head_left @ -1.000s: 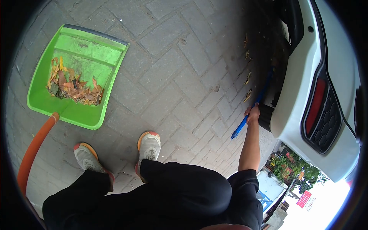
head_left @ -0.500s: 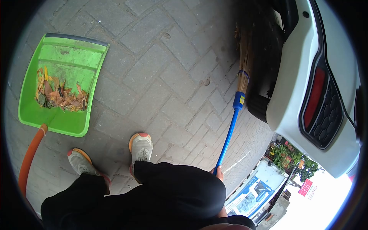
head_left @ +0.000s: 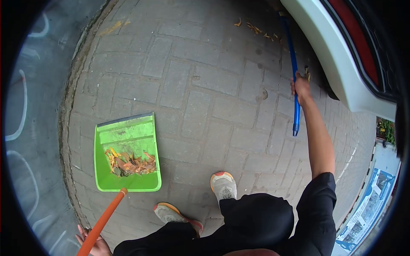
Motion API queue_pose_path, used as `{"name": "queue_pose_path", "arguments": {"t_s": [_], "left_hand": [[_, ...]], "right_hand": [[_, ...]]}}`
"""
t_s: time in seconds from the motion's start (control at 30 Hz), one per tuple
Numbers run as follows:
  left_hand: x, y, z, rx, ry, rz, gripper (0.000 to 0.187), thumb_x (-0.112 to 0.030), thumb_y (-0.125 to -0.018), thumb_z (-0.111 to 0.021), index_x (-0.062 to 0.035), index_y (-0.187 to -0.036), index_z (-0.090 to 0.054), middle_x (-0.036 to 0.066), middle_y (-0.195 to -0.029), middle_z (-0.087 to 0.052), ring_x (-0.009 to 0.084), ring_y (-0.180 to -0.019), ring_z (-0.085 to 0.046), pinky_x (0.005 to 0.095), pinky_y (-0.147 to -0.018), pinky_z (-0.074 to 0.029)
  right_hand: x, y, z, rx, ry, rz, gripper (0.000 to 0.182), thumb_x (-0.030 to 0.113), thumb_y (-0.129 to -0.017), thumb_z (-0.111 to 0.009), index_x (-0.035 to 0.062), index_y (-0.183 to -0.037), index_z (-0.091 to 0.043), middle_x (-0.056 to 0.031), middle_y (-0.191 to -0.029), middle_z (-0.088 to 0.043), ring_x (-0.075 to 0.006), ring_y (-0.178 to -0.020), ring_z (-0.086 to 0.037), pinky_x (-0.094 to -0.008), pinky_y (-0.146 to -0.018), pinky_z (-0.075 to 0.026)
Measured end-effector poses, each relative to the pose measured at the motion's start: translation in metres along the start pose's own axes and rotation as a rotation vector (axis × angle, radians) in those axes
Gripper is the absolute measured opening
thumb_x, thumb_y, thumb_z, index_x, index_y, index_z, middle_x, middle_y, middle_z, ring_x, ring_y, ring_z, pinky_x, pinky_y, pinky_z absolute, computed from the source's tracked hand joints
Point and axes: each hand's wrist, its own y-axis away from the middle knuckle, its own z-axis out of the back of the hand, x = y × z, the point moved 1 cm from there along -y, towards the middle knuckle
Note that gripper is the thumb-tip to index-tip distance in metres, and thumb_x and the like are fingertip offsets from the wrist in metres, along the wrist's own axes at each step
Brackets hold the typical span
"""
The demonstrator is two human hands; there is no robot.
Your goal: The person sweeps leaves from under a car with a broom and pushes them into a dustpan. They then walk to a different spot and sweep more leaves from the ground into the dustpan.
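Observation:
My right hand [head_left: 302, 90] is closed around the blue handle of a broom [head_left: 296, 113], reaching out beside the white car. The broom's bristle end is hidden at the dark underside of the car. At lower left, my left hand [head_left: 98, 246] shows with its fingers apart, partly behind the orange dustpan handle [head_left: 100, 223]. That handle joins a green dustpan [head_left: 128, 184], which lies on the paving with dry leaves [head_left: 131, 164] in it. Loose leaves [head_left: 254, 28] are scattered on the ground near the car.
The rear of a white car [head_left: 331, 51] overhangs the right side. A grey wall [head_left: 38, 106] with white marks runs along the left. My shoes [head_left: 223, 186] stand on the brick paving [head_left: 205, 106]. A blue-and-white banner [head_left: 367, 209] is at lower right.
The view has shifted, with the wall now showing at left. My right arm has stretched forward, pushing the broom farther in under the car. My left hand has come into view.

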Motion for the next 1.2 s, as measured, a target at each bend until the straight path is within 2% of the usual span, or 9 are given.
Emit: {"name": "queue_pose_path", "arguments": {"t_s": [0.17, 0.43, 0.53, 0.6, 0.7, 1.0, 1.03, 1.13, 1.2], "left_hand": [[-0.013, 0.014, 0.013, 0.132, 0.033, 0.113, 0.025, -0.026, -0.082, -0.054, -0.0098, -0.063, -0.052, 0.008, -0.068, -0.057, 0.0199, -0.062, -0.051, 0.0308, -0.055, -0.039], [-0.012, 0.007, -0.003, 0.316, -0.032, 0.301, 0.027, -0.03, -0.083, -0.055, -0.0069, -0.069, -0.054, 0.009, -0.071, -0.056, 0.0204, -0.069, -0.051, 0.0335, -0.06, -0.041], [0.004, 0.01, -0.033, 0.073, -0.274, -0.013, 0.027, -0.031, -0.088, -0.053, -0.0039, -0.084, -0.059, 0.009, -0.072, -0.055, 0.0206, -0.072, -0.053, 0.0343, -0.064, -0.046], [0.012, -0.014, -0.022, 0.136, -0.219, 0.038, 0.027, -0.03, -0.09, -0.052, -0.004, -0.088, -0.06, 0.007, -0.072, -0.056, 0.0194, -0.073, -0.054, 0.0336, -0.067, -0.047], [0.011, -0.065, 0.006, 0.224, -0.198, 0.123, 0.027, -0.029, -0.092, -0.051, -0.0043, -0.095, -0.061, 0.005, -0.073, -0.056, 0.0176, -0.074, -0.056, 0.0326, -0.07, -0.049], [0.017, -0.023, 0.042, -0.028, -0.312, 0.025, 0.021, -0.028, -0.092, -0.049, -0.0088, -0.089, -0.058, -0.002, -0.061, -0.045, 0.0092, -0.051, -0.041, 0.0222, -0.049, -0.034], [0.028, -0.044, 0.073, -0.139, -0.259, -0.023, 0.036, -0.026, -0.098, -0.045, -0.0052, -0.127, -0.046, -0.003, -0.07, -0.04, 0.0025, -0.057, -0.034, 0.0176, -0.049, -0.031], [0.031, 0.028, 0.005, -0.199, -0.315, -0.068, 0.026, -0.031, -0.093, -0.049, -0.0105, -0.082, -0.06, -0.005, -0.054, -0.037, 0.0096, -0.046, -0.036, 0.0248, -0.046, -0.029], [0.044, 0.007, 0.047, -0.127, -0.377, -0.149, 0.026, -0.031, -0.094, -0.048, -0.0066, -0.096, -0.058, -0.002, -0.061, -0.044, 0.0097, -0.049, -0.037, 0.0258, -0.045, -0.031]], "right_hand": [[0.036, -0.048, -0.031, 0.227, -0.013, -0.192, 0.041, 0.038, -0.097, -0.037, 0.0105, -0.066, -0.042, 0.0005, -0.052, -0.041, -0.0103, -0.039, -0.035, -0.0267, -0.037, -0.031], [-0.162, 0.186, 0.059, 0.132, 0.193, -0.206, 0.049, 0.048, -0.098, -0.035, 0.0087, -0.07, -0.043, 0.002, -0.05, -0.037, -0.0074, -0.037, -0.035, -0.0245, -0.034, -0.03], [-0.24, 0.29, 0.093, 0.025, 0.167, -0.338, 0.05, 0.047, -0.097, -0.038, 0.0099, -0.064, -0.043, 0.0016, -0.05, -0.04, -0.0076, -0.039, -0.037, -0.0236, -0.037, -0.029], [-0.259, 0.321, 0.107, -0.016, 0.08, -0.34, 0.048, 0.041, -0.097, -0.042, 0.0076, -0.063, -0.046, 0.0011, -0.052, -0.043, -0.0073, -0.046, -0.04, -0.0252, -0.042, -0.033], [-0.238, 0.289, 0.106, -0.076, 0.183, -0.176, 0.048, 0.046, -0.097, -0.04, 0.0098, -0.065, -0.044, 0.0026, -0.052, -0.041, -0.0061, -0.043, -0.036, -0.023, -0.04, -0.029], [-0.003, 0.021, 0.007, 0.065, -0.188, 0.026, 0.042, 0.04, -0.097, -0.041, 0.0052, -0.075, -0.048, -0.0006, -0.055, -0.043, -0.01, -0.041, -0.038, -0.0262, -0.038, -0.031], [0.016, -0.006, -0.009, 0.072, -0.22, 0.038, 0.041, 0.039, -0.097, -0.04, 0.0052, -0.074, -0.047, -0.0016, -0.054, -0.043, -0.0115, -0.041, -0.039, -0.0273, -0.038, -0.031], [0.049, -0.045, -0.035, 0.157, -0.081, -0.02, 0.043, 0.037, -0.097, -0.036, 0.005, -0.071, -0.047, -0.0034, -0.052, -0.042, -0.0147, -0.039, -0.039, -0.0301, -0.037, -0.032], [0.041, -0.033, -0.039, 0.148, 0.052, -0.057, 0.044, 0.037, -0.098, -0.035, 0.0052, -0.069, -0.046, -0.0037, -0.051, -0.041, -0.0159, -0.037, -0.039, -0.0317, -0.037, -0.033]]}}
